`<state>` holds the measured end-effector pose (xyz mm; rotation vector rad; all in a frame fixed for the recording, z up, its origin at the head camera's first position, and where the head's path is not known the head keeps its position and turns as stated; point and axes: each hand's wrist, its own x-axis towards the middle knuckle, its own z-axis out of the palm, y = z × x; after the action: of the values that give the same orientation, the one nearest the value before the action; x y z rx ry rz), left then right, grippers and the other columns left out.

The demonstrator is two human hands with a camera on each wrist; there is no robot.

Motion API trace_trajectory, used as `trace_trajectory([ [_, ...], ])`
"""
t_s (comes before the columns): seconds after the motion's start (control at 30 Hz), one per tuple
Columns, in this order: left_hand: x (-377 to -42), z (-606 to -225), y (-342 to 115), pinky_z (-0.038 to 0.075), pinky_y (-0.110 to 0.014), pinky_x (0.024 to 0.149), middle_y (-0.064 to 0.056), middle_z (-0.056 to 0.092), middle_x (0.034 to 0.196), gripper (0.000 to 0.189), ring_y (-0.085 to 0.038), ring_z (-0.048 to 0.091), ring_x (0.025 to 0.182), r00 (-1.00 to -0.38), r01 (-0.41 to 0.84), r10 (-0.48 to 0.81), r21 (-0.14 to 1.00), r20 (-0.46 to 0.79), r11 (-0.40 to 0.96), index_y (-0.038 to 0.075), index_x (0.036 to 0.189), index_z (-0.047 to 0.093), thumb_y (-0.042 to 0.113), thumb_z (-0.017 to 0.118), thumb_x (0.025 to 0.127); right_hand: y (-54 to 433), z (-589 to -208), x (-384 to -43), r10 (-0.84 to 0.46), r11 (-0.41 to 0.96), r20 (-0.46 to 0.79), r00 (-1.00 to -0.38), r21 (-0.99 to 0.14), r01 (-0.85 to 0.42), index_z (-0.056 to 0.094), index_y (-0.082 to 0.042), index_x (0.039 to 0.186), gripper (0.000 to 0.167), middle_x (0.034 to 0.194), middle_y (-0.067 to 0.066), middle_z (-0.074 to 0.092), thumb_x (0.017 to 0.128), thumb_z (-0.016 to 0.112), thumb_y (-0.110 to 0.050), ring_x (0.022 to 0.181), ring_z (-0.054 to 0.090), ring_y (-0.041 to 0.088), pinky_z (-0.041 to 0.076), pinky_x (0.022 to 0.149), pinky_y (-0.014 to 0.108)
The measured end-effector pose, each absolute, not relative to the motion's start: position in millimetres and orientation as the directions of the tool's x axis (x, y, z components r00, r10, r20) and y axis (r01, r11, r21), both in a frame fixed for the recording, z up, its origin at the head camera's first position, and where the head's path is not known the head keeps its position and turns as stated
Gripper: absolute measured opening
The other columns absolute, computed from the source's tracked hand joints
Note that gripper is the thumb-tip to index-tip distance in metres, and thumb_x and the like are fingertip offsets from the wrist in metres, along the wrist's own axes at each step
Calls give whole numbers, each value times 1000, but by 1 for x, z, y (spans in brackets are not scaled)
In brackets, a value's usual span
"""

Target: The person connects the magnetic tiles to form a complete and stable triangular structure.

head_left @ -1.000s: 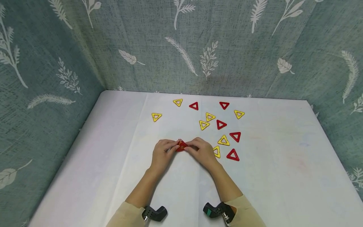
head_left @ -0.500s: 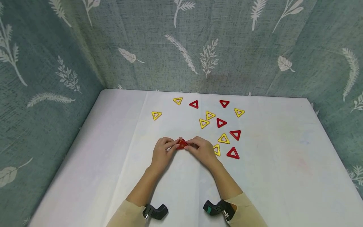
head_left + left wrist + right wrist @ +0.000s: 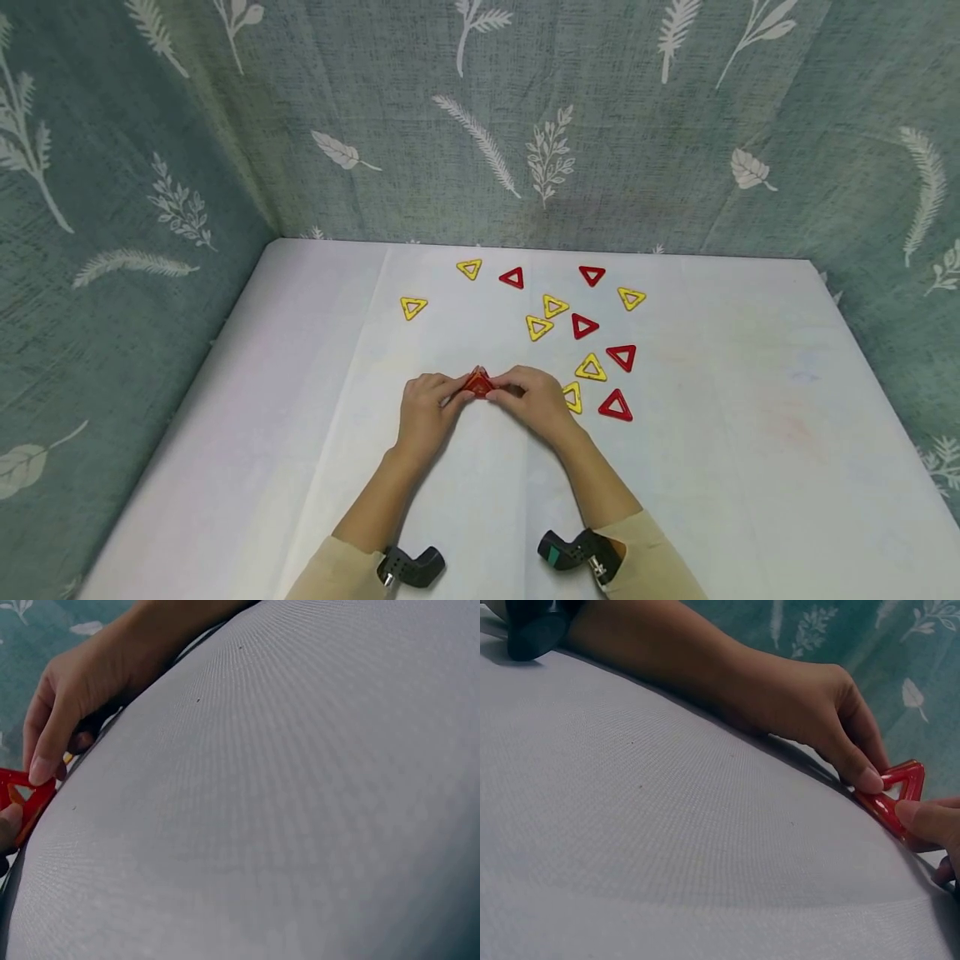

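Observation:
Near the table's middle, a small red shape built of hollow triangle tiles (image 3: pixel 478 384) stands tilted up into a peak. My left hand (image 3: pixel 423 410) pinches its left side between thumb and fingers. My right hand (image 3: pixel 534 402) pinches the right side the same way. In the right wrist view, a hollow red triangle tile (image 3: pixel 910 780) stands upright between both thumbs, with another edge behind it. The left wrist view shows the right thumb on its upper corner. How the tiles join at the back is hidden by the fingers.
Several loose yellow triangle tiles (image 3: pixel 591 367) and red triangle tiles (image 3: pixel 616 406) lie flat beyond and right of the hands. One yellow tile (image 3: pixel 573 397) is partly covered by the right hand. A leaf-patterned green curtain (image 3: pixel 420 125) borders the white table (image 3: pixel 750 433).
The red shape has turned slightly between the fingers, its peak now facing more squarely. The left hand has shifted a little; both hands keep their hold. The loose tiles stay where they were.

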<state>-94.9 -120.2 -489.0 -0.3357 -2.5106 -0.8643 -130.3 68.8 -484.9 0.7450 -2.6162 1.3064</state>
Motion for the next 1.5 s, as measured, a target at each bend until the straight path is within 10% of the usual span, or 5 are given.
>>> trace_trajectory([
  [1.5,-98,-487,-123,40,-44,86,-5,63,94,25,-26,55,94,-913,350,138,564,384,747,7,103,72,22,70,84,65,-481,-132,-434,593,219,-874,-661,-460,67,-17,115,53,109,-3,66,68,83,-37,99,61,13,51,79,30],
])
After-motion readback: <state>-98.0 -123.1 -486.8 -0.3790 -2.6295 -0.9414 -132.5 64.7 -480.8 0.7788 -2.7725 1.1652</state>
